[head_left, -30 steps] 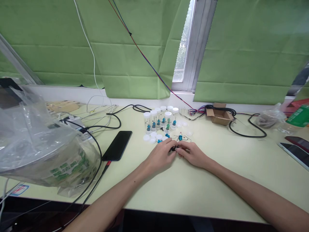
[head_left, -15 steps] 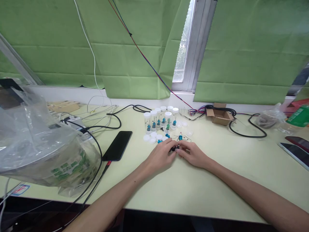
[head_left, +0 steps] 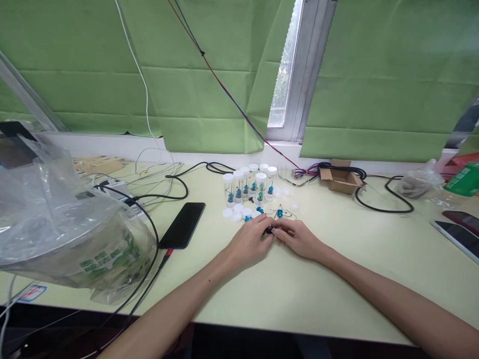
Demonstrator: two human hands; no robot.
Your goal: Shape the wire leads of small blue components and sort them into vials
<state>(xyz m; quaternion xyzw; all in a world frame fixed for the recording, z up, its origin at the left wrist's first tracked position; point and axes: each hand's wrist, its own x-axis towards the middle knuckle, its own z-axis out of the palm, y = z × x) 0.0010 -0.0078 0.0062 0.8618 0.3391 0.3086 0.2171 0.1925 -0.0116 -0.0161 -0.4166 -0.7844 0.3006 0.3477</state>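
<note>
Between my two hands is a small black part (head_left: 269, 229), mostly covered by fingers and too small to name. My left hand (head_left: 252, 237) is closed around its left side, fingers curled over it. From the right, the fingertips of my right hand (head_left: 297, 237) pinch at the same part. Just beyond lie small blue pieces (head_left: 280, 213) with thin wires or pins, and several white caps (head_left: 237, 216). Behind them several clear tubes with white lids (head_left: 239, 187) stand upright, holding blue or green pieces with thin stems.
A black phone (head_left: 182, 225) with a cable lies left of my arm, beside a large plastic-wrapped tub (head_left: 78, 244). At the back right stands an open cardboard box (head_left: 340, 180) among black cables. More phones (head_left: 457, 237) and a green-labelled bottle (head_left: 462, 182) are far right.
My hands stay in almost the same place. The black part between my fingers has turned or shifted very slightly; everything else on the table is unmoved.
</note>
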